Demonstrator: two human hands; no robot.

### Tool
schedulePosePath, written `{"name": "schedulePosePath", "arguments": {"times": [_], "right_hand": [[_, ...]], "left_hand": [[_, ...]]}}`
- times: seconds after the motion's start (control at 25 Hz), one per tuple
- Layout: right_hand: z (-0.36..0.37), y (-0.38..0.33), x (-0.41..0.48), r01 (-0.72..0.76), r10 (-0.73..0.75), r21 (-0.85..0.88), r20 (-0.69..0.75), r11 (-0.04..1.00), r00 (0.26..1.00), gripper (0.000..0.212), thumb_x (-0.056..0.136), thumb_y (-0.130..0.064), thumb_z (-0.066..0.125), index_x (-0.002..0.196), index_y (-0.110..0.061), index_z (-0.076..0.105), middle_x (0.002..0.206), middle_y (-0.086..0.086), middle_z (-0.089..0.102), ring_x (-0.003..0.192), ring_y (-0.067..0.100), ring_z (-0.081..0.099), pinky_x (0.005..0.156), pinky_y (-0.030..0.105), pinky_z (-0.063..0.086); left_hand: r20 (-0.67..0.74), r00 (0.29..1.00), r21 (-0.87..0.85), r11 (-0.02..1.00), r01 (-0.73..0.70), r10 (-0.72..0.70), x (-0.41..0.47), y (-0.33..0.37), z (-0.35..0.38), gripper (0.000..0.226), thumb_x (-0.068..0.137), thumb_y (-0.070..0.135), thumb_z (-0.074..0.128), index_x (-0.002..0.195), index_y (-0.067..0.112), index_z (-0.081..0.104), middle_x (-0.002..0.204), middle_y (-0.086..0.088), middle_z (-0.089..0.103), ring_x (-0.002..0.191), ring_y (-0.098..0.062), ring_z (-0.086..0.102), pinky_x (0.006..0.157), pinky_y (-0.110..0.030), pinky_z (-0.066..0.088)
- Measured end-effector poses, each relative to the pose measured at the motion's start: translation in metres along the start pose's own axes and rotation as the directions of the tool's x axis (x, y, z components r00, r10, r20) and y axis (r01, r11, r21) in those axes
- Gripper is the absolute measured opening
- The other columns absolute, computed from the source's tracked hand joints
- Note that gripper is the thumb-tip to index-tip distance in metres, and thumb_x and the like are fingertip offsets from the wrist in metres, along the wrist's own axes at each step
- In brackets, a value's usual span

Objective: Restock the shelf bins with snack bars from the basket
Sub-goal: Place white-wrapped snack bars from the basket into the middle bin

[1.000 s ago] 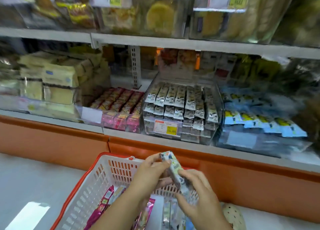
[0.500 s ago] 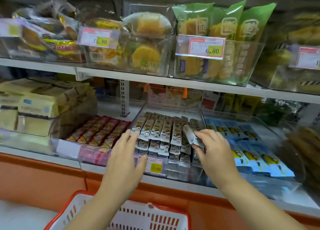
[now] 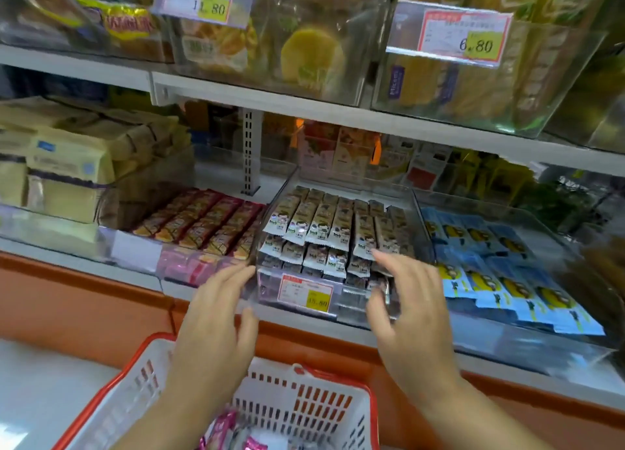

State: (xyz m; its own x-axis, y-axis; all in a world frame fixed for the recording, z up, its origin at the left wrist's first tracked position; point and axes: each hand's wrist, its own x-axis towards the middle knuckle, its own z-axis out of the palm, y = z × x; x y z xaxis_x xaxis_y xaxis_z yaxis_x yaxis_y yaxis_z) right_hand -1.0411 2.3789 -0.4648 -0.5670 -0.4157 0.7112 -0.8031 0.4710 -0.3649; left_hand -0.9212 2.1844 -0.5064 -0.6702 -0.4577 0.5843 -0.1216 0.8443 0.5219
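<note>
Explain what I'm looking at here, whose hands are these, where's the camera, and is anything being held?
No machine here: one picture, from a camera worn on a person's head, looking down at their own bare hands. The left hand and right hand are open and hold nothing, in front of a clear shelf bin full of white snack bars. Neighbouring bins hold red bars and blue packets. Below stands a red-rimmed basket with pink packets inside.

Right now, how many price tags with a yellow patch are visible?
3. The 11.80 tag on the top-left bin, the 6.80 tag on the top-right bin, the 15.80 tag on the lower middle bin. More may lie outside the view.
</note>
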Motion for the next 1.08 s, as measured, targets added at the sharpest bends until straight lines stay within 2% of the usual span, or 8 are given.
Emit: {"name": "schedulePosePath", "arguments": {"times": [0.12,0.2,0.28,0.4,0.52,0.72,0.88,1.08], "right_hand": [[0.046,-0.022,-0.069,-0.256,0.168,0.170,0.410,0.951,0.896,0.042,0.090,-0.022,0.044,0.129,-0.035,0.046,0.121,-0.026,0.042,0.114,-0.003,0.044,0.097,0.012,0.036],[0.089,-0.018,-0.129,-0.518,0.363,0.002,0.710,0.856,0.603,0.046,0.093,-0.016,0.047,0.138,-0.028,0.043,0.133,-0.010,0.044,0.117,0.008,0.048,0.101,0.024,0.040],[0.127,-0.007,-0.192,-0.630,0.485,-0.188,0.806,0.754,0.339,0.047,0.092,-0.012,0.049,0.139,-0.019,0.044,0.138,0.004,0.047,0.119,0.019,0.051,0.099,0.027,0.040],[0.164,0.004,-0.253,-0.692,0.626,-0.356,0.759,0.628,0.178,0.033,0.091,-0.011,0.051,0.123,-0.015,0.052,0.125,0.013,0.058,0.103,0.024,0.058,0.083,0.026,0.042],[0.196,0.005,-0.272,-0.781,0.721,-0.389,0.684,0.489,0.111,0.047,0.092,-0.018,0.058,0.135,-0.007,0.044,0.124,0.017,0.057,0.106,0.027,0.058,0.087,0.030,0.044],[0.236,-0.004,-0.278,-0.717,0.865,-0.549,0.478,0.429,0.151,0.069,0.091,-0.032,0.062,0.148,-0.012,0.028,0.153,0.011,0.024,0.132,0.033,0.040,0.100,0.044,0.042],[0.249,-0.006,-0.281,-0.651,0.899,-0.638,0.405,0.410,0.169,0.058,0.087,-0.039,0.065,0.132,-0.010,0.043,0.135,0.011,0.046,0.117,0.030,0.053,0.089,0.039,0.047],[0.248,-0.002,-0.292,-0.722,0.884,-0.603,0.468,0.340,0.025,0.036,0.087,-0.032,0.062,0.110,-0.006,0.054,0.109,0.014,0.062,0.099,0.031,0.062,0.077,0.035,0.050]], "left_hand": [[0.297,0.955,0.057,0.998,-0.023,0.005,-0.048,-0.016,0.022,0.054,0.088,0.015,0.055,0.140,0.024,0.043,0.145,0.009,0.039,0.132,-0.008,0.037,0.110,-0.026,0.032],[0.532,0.840,0.132,0.990,0.045,-0.109,-0.094,-0.043,0.033,0.057,0.092,0.021,0.051,0.146,0.025,0.035,0.154,0.006,0.028,0.138,-0.013,0.031,0.115,-0.029,0.027],[0.651,0.718,0.227,0.966,0.127,-0.248,-0.139,-0.074,0.037,0.060,0.093,0.026,0.049,0.149,0.028,0.028,0.156,0.005,0.023,0.139,-0.016,0.030,0.113,-0.031,0.029],[0.727,0.558,0.316,0.916,0.246,-0.400,-0.189,-0.101,0.035,0.063,0.091,0.027,0.049,0.150,0.031,0.025,0.156,0.002,0.023,0.138,-0.021,0.034,0.109,-0.035,0.034],[0.751,0.483,0.323,0.888,0.327,-0.450,-0.208,-0.117,0.036,0.063,0.095,0.025,0.047,0.152,0.031,0.020,0.160,0.004,0.015,0.144,-0.017,0.022,0.116,-0.035,0.027],[0.700,0.476,0.337,0.833,0.438,-0.533,-0.206,-0.127,0.048,0.059,0.098,0.027,0.046,0.151,0.029,0.021,0.160,0.007,0.015,0.147,-0.014,0.016,0.118,-0.039,0.024],[0.684,0.474,0.320,0.813,0.487,-0.554,-0.209,-0.129,0.059,0.060,0.096,0.024,0.048,0.150,0.030,0.023,0.159,0.008,0.020,0.145,-0.012,0.018,0.117,-0.035,0.020],[0.691,0.468,0.302,0.808,0.505,-0.550,-0.212,-0.130,0.064,0.061,0.094,0.025,0.050,0.149,0.033,0.023,0.158,0.009,0.019,0.145,-0.012,0.020,0.114,-0.032,0.021]]}}
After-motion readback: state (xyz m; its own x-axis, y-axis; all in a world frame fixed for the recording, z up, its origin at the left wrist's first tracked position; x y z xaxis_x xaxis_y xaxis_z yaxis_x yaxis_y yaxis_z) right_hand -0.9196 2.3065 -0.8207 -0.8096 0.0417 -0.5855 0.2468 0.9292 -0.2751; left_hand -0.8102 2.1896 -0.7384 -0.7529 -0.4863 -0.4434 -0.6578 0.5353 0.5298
